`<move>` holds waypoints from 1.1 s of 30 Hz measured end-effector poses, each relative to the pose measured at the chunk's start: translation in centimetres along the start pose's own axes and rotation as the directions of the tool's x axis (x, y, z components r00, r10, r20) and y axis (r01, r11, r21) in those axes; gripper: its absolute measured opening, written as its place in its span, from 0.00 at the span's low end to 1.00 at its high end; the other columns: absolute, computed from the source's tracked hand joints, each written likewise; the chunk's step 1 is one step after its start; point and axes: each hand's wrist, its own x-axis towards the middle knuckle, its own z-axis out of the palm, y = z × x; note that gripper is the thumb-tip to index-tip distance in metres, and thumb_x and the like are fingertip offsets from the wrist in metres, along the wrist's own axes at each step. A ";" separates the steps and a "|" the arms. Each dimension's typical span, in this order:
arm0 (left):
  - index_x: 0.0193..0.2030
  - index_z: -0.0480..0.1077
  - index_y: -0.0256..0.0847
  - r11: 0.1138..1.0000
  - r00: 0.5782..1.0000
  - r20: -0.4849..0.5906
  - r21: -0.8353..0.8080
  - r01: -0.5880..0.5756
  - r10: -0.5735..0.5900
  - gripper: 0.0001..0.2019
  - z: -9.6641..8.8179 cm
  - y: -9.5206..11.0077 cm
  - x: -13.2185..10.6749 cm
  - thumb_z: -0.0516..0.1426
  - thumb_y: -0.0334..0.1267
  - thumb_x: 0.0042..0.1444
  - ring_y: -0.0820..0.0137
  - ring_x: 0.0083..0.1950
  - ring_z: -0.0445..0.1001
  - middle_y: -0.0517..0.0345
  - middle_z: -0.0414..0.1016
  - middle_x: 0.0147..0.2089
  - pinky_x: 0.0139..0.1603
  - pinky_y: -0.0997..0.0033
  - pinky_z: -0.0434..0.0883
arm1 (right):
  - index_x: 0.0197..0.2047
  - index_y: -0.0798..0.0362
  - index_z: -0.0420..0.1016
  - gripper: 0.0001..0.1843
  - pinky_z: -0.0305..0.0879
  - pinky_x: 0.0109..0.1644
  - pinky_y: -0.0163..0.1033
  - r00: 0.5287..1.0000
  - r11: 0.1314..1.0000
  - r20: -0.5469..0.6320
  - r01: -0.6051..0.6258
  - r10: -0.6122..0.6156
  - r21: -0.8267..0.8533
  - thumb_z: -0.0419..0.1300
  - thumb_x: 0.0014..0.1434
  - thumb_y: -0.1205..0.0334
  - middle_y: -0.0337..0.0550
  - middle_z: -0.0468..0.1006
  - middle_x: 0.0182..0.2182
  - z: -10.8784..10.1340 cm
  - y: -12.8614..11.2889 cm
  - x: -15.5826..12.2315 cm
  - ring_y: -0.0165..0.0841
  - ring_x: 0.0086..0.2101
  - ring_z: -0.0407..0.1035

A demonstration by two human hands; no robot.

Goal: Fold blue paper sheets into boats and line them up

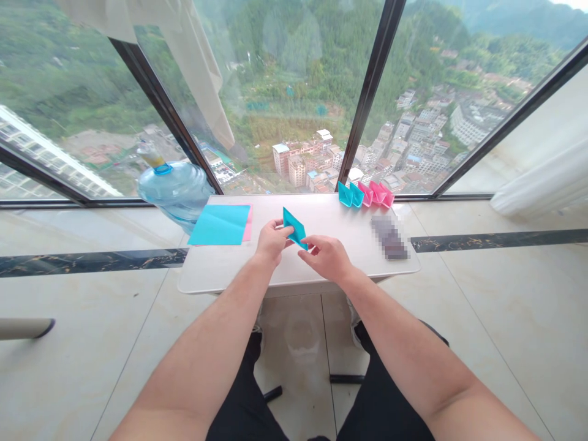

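Note:
A small folded piece of blue paper [294, 224] is held up over the middle of the white table, tilted with a pointed corner at its upper left. My left hand [274, 240] is closed on its left side, the thumb lying across the front face. At its lower right corner, my right hand [327, 253] pinches the edge between thumb and fingers. The fingers behind the paper are partly hidden.
Blue sheets [219, 224] lie over pink paper [248, 223] on the table's left. Several folded paper boats, blue [351, 195] and pink [375, 193], stand in a row at the back right. A blurred dark object [390, 237] lies nearby. A water jug [173, 188] stands behind the table's left end.

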 end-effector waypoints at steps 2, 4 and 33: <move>0.42 0.69 0.38 1.000 1.000 0.002 -0.016 0.003 -0.003 0.18 0.2 -0.1 0.0 0.64 0.31 0.41 0.68 0.33 0.77 0.55 0.79 0.35 0.43 0.59 0.76 | 0.42 0.46 0.81 0.08 0.66 0.45 0.36 0.999 0.998 0.006 0.038 -0.038 -0.057 0.62 0.60 0.60 0.39 0.82 0.34 0.2 0.0 -0.2 0.33 0.34 0.73; 0.42 0.69 0.38 0.999 1.000 0.021 -0.026 0.018 -0.017 0.18 0.4 -0.1 -0.2 0.63 0.31 0.41 0.68 0.33 0.77 0.54 0.79 0.34 0.43 0.60 0.76 | 0.41 0.46 0.82 0.08 0.65 0.46 0.36 0.999 0.993 -0.006 0.052 -0.053 -0.104 0.60 0.62 0.62 0.41 0.82 0.35 0.4 0.0 -0.4 0.34 0.36 0.74; 0.51 0.74 0.39 0.972 0.984 0.153 0.230 0.050 -0.086 0.28 0.9 -1.0 -0.3 0.62 0.25 0.38 0.59 0.49 0.78 0.41 0.78 0.53 0.48 0.62 0.73 | 0.46 0.61 0.79 0.12 0.70 0.50 0.41 0.953 0.714 -0.037 -0.250 0.300 -0.654 0.55 0.68 0.66 0.64 0.82 0.43 -3.8 8.0 11.2 0.44 0.46 0.78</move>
